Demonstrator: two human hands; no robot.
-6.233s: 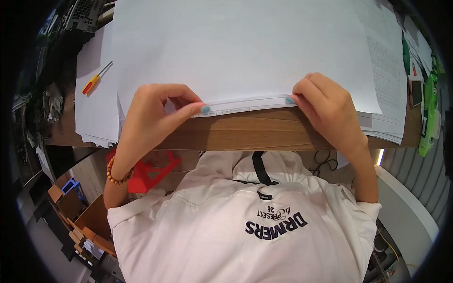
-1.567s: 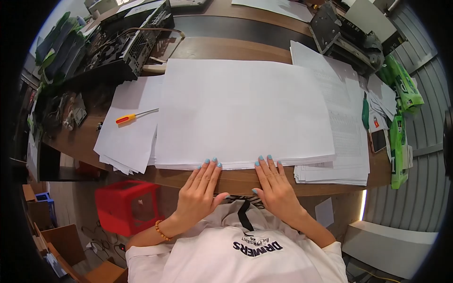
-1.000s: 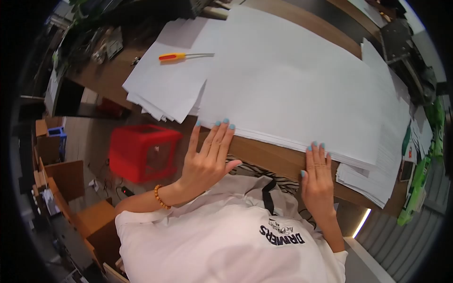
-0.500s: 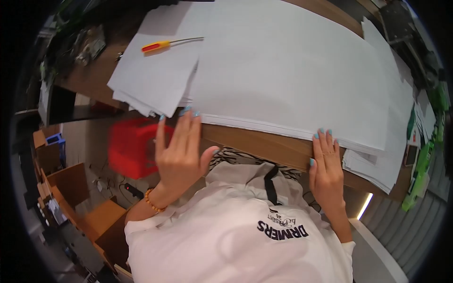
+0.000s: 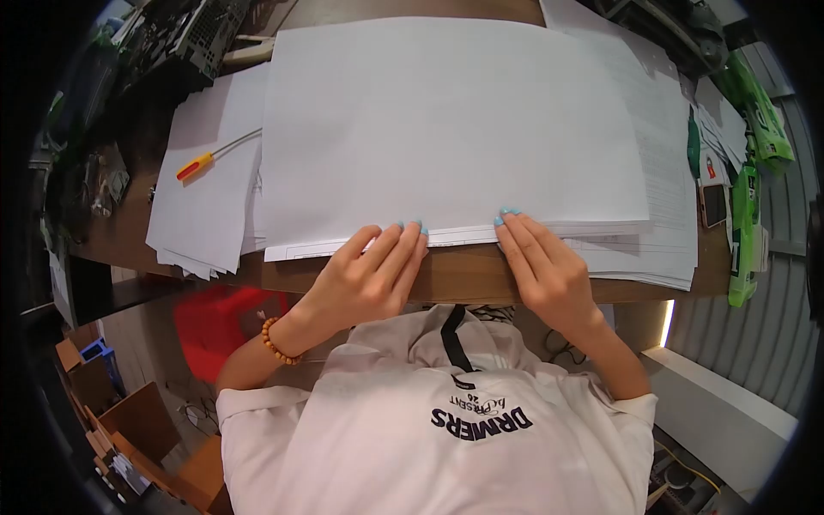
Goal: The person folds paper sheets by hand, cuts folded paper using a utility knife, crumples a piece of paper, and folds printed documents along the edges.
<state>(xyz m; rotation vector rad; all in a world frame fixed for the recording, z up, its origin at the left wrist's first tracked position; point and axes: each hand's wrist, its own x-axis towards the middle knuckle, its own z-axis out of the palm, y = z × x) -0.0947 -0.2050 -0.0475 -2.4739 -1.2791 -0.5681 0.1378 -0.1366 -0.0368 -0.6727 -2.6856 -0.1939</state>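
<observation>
A large white paper sheet (image 5: 446,129) lies across the desk, with a narrow strip carrying printed lines showing along its front edge. My left hand (image 5: 367,276) is at that edge, left of the middle, its fingers close together on top of the paper. My right hand (image 5: 549,268) holds the same edge a little further right, fingers together and slanting inward. Both thumbs are hidden, apparently under the edge. Left of the sheet, a screwdriver (image 5: 196,166) with a yellow and red handle rests on a stack of papers (image 5: 202,206).
More printed papers (image 5: 644,257) lie under and right of the sheet. A phone (image 5: 713,206) and green packages (image 5: 745,227) sit at the right desk edge. Computer hardware (image 5: 202,39) stands back left. A red stool (image 5: 206,330) and cardboard boxes (image 5: 146,421) are below left.
Both hands have moved inward along the front edge, and their spread fingers have drawn together. The large sheet now sits nearer the desk's front edge. My view has shifted.
</observation>
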